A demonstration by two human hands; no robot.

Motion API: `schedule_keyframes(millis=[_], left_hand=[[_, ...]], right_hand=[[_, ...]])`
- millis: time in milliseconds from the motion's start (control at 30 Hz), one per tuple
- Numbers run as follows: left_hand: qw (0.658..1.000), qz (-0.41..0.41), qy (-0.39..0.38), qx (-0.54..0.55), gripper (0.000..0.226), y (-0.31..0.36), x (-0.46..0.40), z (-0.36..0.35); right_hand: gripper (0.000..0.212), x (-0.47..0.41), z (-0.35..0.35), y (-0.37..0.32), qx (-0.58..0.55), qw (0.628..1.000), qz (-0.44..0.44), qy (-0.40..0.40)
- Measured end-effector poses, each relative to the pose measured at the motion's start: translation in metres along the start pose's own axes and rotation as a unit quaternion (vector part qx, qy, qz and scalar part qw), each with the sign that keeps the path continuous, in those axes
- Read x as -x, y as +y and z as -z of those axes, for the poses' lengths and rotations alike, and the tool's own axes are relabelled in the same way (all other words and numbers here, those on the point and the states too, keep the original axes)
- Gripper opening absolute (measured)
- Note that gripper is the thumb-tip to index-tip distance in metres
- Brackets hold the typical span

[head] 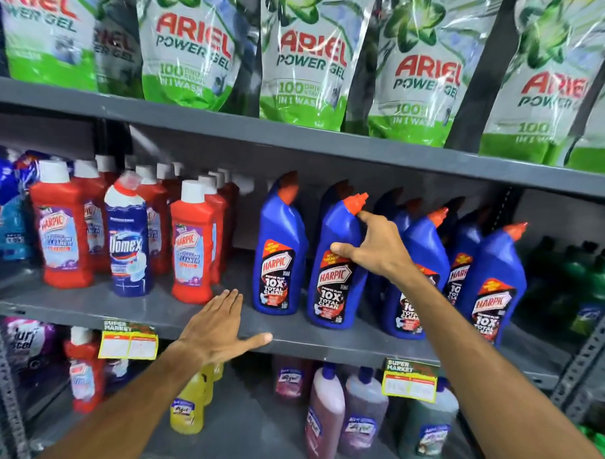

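My right hand (376, 247) grips the shoulder of a blue Harpic bottle (337, 282) with an orange angled cap, standing on the grey middle shelf (85, 307). The thumb lies on its front and the index finger points up near the cap. Another blue Harpic bottle (279, 252) stands just left of it, and more (491, 287) stand in rows to the right. My left hand (222, 326) is flat, fingers straight and spread, over the shelf's front edge, holding nothing.
Red Harpic bathroom cleaner bottles (66, 234) and a blue Domex bottle (131, 244) fill the shelf's left. Ariel Power Gel pouches (307, 64) line the shelf above. Below stand yellow (188, 407) and purple (325, 415) cleaner bottles. Yellow price tags (129, 343) hang on the shelf edge.
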State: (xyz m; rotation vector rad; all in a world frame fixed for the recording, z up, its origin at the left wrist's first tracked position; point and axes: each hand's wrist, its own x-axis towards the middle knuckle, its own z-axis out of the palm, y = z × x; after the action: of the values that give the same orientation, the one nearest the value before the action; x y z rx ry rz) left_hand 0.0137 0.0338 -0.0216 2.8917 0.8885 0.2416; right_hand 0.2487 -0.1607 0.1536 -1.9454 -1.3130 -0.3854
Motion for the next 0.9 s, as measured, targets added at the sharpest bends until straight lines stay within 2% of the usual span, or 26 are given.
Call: schedule_keyframes(millis=[233,333,467,567,667,767,900], left_hand=[[0.999,-0.016,-0.006,-0.026,0.147,-0.007,-0.007,-0.011],[0.999,-0.017,0.001,-0.031,0.142,-0.008,-0.008,-0.015],[0.999,-0.015,0.0,-0.035,0.14,-0.01,-0.01,-0.018],[0.999,-0.015,0.007,-0.039,0.138,-0.011,-0.011,-0.02],[0.999,-0.015,0.012,-0.041,0.138,-0.012,-0.012,-0.023],[0.999,-0.015,0.015,-0.044,0.138,-0.012,-0.012,-0.023],[0.999,-0.014,0.011,-0.044,0.139,-0.011,-0.012,-0.022]], right_hand=[[0.055,-0.012,-0.016,0.026,-0.03,0.999,-0.037,-0.016],[0.066,-0.01,-0.024,0.033,-0.082,0.995,-0.052,-0.01],[0.092,0.015,-0.046,0.05,-0.202,0.973,-0.11,-0.001],[0.095,0.048,-0.069,0.075,-0.277,0.949,-0.152,-0.017],[0.102,0.075,-0.09,0.095,-0.278,0.942,-0.178,-0.062],[0.097,0.086,-0.099,0.104,-0.26,0.941,-0.193,-0.101],[0.083,0.083,-0.099,0.105,-0.266,0.937,-0.196,-0.114]])
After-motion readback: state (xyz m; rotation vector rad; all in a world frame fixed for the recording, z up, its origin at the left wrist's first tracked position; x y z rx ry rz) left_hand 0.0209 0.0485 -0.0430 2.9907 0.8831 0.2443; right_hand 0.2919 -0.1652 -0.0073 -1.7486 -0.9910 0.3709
